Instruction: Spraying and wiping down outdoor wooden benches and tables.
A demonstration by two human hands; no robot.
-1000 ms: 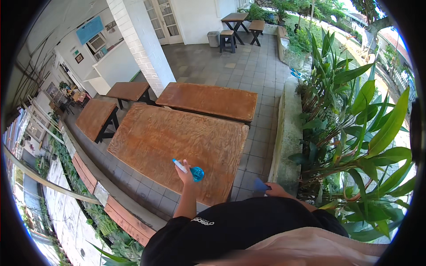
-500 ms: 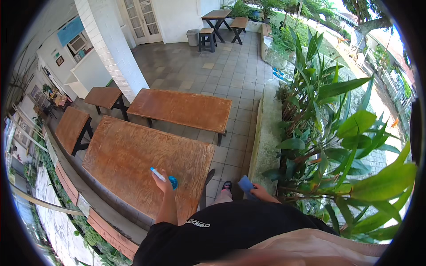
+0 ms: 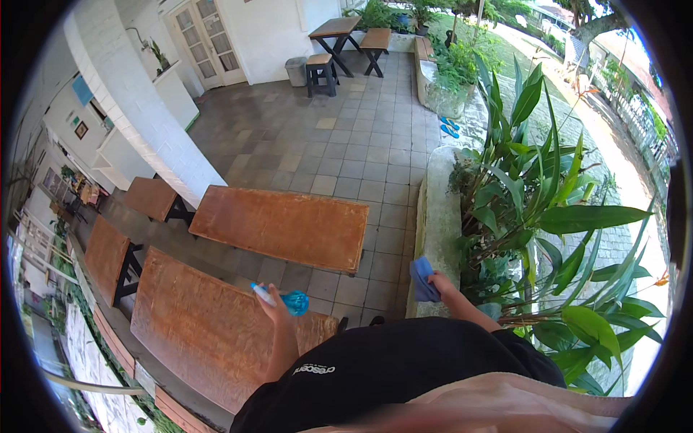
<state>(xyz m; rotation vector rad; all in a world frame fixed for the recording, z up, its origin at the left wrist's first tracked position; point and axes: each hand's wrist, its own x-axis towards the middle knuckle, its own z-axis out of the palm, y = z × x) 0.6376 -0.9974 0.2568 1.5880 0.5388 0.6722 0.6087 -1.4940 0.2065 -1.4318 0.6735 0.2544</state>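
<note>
Spray bottle (image 3: 295, 303) | points left, axis seemingly crosswise | left hand (image 3: 275, 310) gripping | right hand (image 3: 441, 283) clutching cloth (image 3: 422, 278)

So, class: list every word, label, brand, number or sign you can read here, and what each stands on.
Shirt: one white word, not copied here; tiny print beside it unreadable.
Bottle: no lettering can be made out.
Blue panel, frame: any text too small to read.

Looking down and forward from the wearer's head — through a wide fisheye, left of a pair — catching left hand (image 3: 274, 306) and right hand (image 3: 442, 283) close below, seeing across tiled floor (image 3: 361, 155) to far doors (image 3: 207, 49).
</note>
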